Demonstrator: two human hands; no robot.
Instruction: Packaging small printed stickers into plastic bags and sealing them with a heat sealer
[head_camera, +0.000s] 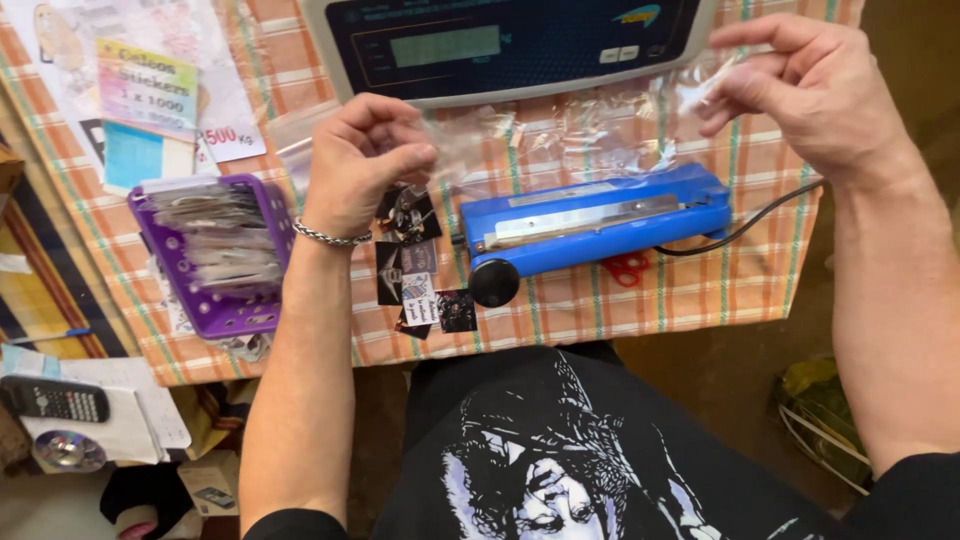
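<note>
Clear plastic bag (560, 135) stretched between raised left hand (365, 160), right hand (815, 95).

Both forearms bare; left hand (360, 160) with silver chain bracelet (330, 238) at wrist, well below fingers; right hand (815, 90) without jewellery; black short sleeves at upper arms; black T-shirt (590, 450) with white-and-grey printed figure on chest
</note>
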